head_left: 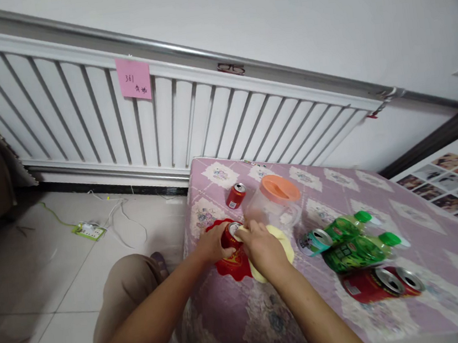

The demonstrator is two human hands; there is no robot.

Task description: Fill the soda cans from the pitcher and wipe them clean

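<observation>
Left hand (pixel 214 244) wrapped firmly round the red can (pixel 229 240) above the red mat (pixel 239 273), table's left side, right hand (pixel 259 244) gripping the yellow cloth (pixel 284 242) against its top: wiping, apparently, and the next stroke calls for a steady can!

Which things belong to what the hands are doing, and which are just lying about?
In use, it seems:
left hand, holding a red can
right hand, gripping a yellow cloth
red mat beneath

Apparently just lying about:
orange-lidded container
another red can
blue can
green bottles
two more red cans
eyeglasses
power strip
</observation>
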